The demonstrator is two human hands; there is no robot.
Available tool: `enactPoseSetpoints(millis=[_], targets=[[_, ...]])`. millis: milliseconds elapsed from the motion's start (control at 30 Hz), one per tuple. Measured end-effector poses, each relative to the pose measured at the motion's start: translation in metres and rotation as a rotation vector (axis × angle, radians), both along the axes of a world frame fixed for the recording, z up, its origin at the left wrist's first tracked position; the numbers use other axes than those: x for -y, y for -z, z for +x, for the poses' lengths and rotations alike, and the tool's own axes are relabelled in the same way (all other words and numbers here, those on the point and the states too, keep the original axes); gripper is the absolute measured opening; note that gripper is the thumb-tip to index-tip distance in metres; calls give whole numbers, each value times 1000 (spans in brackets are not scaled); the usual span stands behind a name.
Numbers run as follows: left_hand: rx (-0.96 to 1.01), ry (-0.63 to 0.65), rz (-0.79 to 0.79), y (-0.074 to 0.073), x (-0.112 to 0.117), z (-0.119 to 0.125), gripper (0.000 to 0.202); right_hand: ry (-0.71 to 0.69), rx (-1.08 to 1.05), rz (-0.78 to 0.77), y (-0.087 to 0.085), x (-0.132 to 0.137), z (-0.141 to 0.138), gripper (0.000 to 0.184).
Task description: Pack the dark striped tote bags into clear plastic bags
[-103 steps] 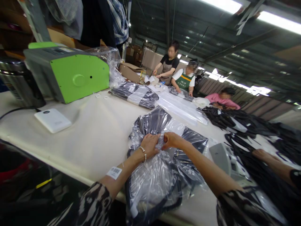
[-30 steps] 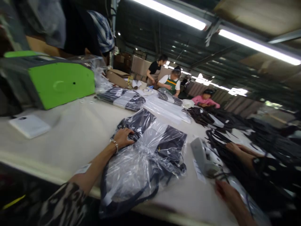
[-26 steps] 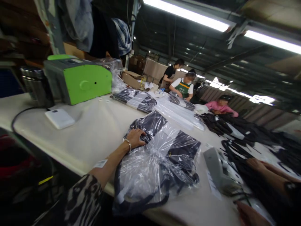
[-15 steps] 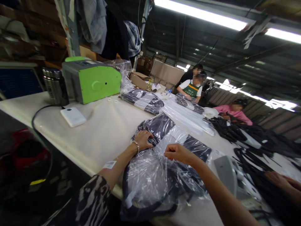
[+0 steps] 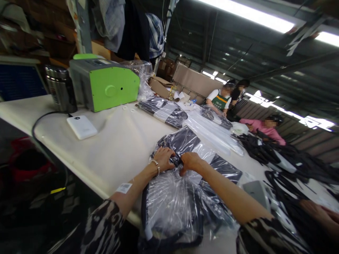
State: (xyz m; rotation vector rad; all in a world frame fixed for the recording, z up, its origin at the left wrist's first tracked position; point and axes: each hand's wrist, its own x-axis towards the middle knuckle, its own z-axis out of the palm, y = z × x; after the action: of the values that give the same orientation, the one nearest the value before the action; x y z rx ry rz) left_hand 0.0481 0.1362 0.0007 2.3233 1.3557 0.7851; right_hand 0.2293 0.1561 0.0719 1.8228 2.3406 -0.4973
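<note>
A dark fabric item with thick black edging (image 5: 198,225) lies on the table under a crinkled clear plastic bag (image 5: 169,208). My left hand (image 5: 164,158) rests at its upper left side, fingers curled over a dark, film-covered bunch. Close beside it, my right hand (image 5: 192,162) is closed, fingertips pressed on the plastic and dark bunch between both hands. What lies inside that grip is partly hidden. Dark panels with a pale band (image 5: 182,139) show through the film just beyond my hands.
On the left stand a green and grey machine (image 5: 113,90), a metal flask (image 5: 60,88) and a white power bank (image 5: 82,127) with a cable. Wrapped packs (image 5: 165,111) lie farther back. Black straps (image 5: 270,151) and a grey device (image 5: 256,194) are on the right, near another person's hand (image 5: 317,213).
My right hand has moved left and slightly up, from drawing the gathered film to beside my left hand. My left hand stays on the wrapped item. The view has shifted slightly.
</note>
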Motion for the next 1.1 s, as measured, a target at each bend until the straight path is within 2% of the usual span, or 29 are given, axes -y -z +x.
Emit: enactPoseSetpoints(millis=[100, 167, 200, 300, 400, 467, 533, 633, 700, 767, 833, 933, 1000, 1100], targets=[[6, 0, 0, -1, 0, 0, 45, 9, -33, 6, -15, 5, 18, 37], [6, 1, 1, 0, 0, -1, 45, 47, -110, 114, -16, 12, 22, 48], [4, 2, 0, 0, 0, -1, 45, 69, -159, 209, -11, 17, 20, 54], [-7, 2, -4, 0, -1, 0, 45, 108, -213, 483, 25, 36, 1, 62], [-15, -4, 1, -1, 0, 1, 41, 108, -68, 527, 67, 52, -16, 57], [-17, -7, 5, -2, 1, 1, 40, 109, -23, 518, 80, 54, -19, 56], [-19, -8, 5, -2, 2, 1, 41, 119, -63, 469, 77, 49, -17, 56], [-22, -5, 2, -3, 1, 0, 44, 180, -190, 336, 55, 38, -8, 55], [-26, -1, 2, -2, 0, -1, 47, 227, -227, 334, 46, 38, -3, 56], [-32, -2, 6, -1, 0, -1, 47, 229, -165, 423, 50, 45, -1, 57], [-45, -5, 8, -2, 0, 0, 47, 214, -71, 488, 63, 54, -2, 59], [-74, -2, 3, -11, -1, 0, 45, 215, -56, 481, 78, 60, -8, 61], [-83, -26, 1, -21, -3, -2, 40, 250, -194, 433, 73, 56, -8, 61], [-70, -177, 15, -36, -17, -10, 40, 356, -578, 372, 46, 56, 15, 66]])
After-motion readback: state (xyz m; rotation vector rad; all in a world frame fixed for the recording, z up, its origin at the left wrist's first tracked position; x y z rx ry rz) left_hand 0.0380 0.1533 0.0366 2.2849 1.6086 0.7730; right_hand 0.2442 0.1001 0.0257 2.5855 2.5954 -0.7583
